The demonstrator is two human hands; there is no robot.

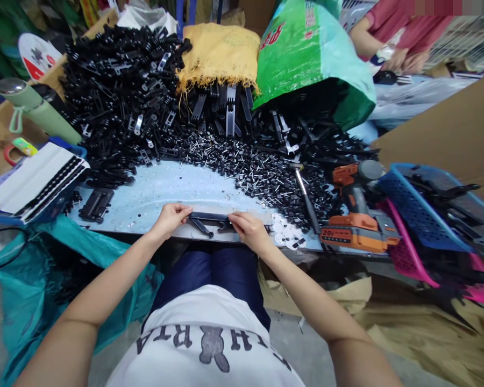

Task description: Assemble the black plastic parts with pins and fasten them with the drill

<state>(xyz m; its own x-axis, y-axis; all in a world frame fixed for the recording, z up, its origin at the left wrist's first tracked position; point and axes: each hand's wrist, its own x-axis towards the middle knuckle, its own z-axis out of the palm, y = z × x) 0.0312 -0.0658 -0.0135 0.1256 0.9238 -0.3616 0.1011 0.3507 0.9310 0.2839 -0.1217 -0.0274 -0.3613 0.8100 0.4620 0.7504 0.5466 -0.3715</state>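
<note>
Between my two hands, at the table's near edge, is a long black plastic part [210, 216] with a thin arm angled down from it. My left hand [172, 219] pinches its left end between thumb and fingers. At the other end, my right hand [248, 228] is closed on the part, its fingertips on the top edge. Just beyond lies a spread of small metal pins and black bits [242, 158]. A hammer [306, 196] rests on the small parts to the right of my right hand.
A large heap of black parts [121, 86] rises at back left. An orange cordless drill [355, 215] and a blue basket [427, 209] stand right. Behind are a yellow sack [221, 51] and a green bag [298, 54]. A green bottle [40, 107] leans left. Another person's hands [407, 59] are far right.
</note>
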